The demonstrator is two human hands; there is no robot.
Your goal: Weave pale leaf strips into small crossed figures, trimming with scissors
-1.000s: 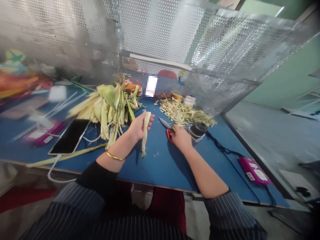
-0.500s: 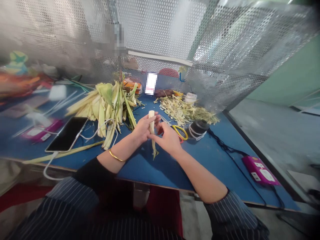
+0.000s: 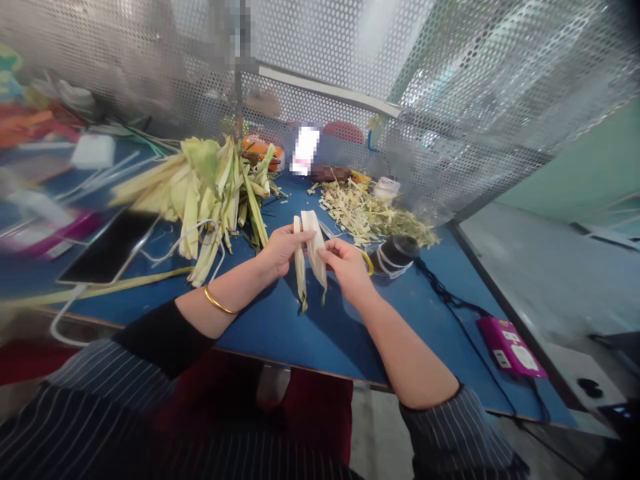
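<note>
My left hand (image 3: 284, 251) pinches pale corn husk strips near their tops. A narrow corn husk strip (image 3: 300, 270) hangs under its fingers, and a wider corn husk (image 3: 315, 247) spreads beside it. The wider piece is pinched along its right edge by my right hand (image 3: 346, 265). Both pieces taper to greenish tips above the blue table (image 3: 280, 327). Just behind my right hand, scissors (image 3: 369, 261) with a yellow handle are partly hidden. A big pile of corn husks (image 3: 190, 200) lies beyond my left hand.
Husk scraps (image 3: 360, 213) are heaped at the back right, near a black spool (image 3: 397, 255). A phone (image 3: 110, 247) with a white cable lies at the left. A magenta power strip (image 3: 513, 347) with black cords sits at the right. A perforated metal screen (image 3: 320, 60) stands behind.
The husk held as one bundle is now spread into two pieces, the wider one drawn to the right. My right hand has moved slightly right. The view has shifted a little.
</note>
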